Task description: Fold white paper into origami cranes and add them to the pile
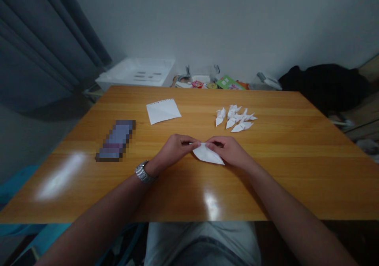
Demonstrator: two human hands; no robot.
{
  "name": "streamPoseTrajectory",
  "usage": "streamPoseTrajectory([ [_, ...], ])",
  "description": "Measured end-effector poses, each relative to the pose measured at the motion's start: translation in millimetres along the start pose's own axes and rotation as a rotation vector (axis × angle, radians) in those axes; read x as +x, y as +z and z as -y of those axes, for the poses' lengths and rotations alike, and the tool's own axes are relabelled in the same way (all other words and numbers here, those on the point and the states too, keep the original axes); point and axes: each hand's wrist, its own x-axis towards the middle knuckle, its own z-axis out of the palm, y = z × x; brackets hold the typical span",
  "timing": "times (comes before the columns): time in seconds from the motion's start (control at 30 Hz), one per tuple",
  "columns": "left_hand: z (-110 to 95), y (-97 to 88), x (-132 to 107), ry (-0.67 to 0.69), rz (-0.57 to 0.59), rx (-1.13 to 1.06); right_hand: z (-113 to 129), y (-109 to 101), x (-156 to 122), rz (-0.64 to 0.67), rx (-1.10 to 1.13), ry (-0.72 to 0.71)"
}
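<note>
Between my hands is a folded sheet of white paper [208,155], its lower edge fanning out toward me and its top edge pinched. My left hand [177,148] grips the upper left corner between thumb and fingers; a metal watch sits on that wrist. The upper right part of the same paper is pinched by my right hand [226,149]. Some of the top edge is hidden behind my thumbs. Beyond my right hand lie several small white origami birds [237,119] in a loose group. A flat white sheet [164,111] with a perforated edge rests beyond my left hand.
The wooden table [296,171] spans the view. A pixelated, phone-shaped object [115,141] lies on its left side. Past the far edge are a white plastic container [142,70], a green booklet [229,83] and a black cloth [324,85]. A grey curtain [44,40] hangs at left.
</note>
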Motion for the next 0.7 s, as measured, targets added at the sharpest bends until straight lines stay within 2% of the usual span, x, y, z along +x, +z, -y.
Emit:
streamPoseTrajectory([
  [0.23,1.8,-4.3,0.3,0.0,0.043,0.015,-5.3,-1.8,1.9,0.001,0.005,0.005],
  [0.43,5.9,-7.9,2.4,0.008,0.134,0.015,-11.0,-2.6,3.5,-0.009,-0.042,0.016],
  [0.6,3.6,-2.4,0.7,0.066,0.054,0.043,-5.8,-0.4,1.9,-0.001,-0.099,0.008],
  [0.7,2.6,4.3,-0.9,0.067,0.045,0.079,-0.7,2.2,0.1,0.018,-0.122,-0.005],
])
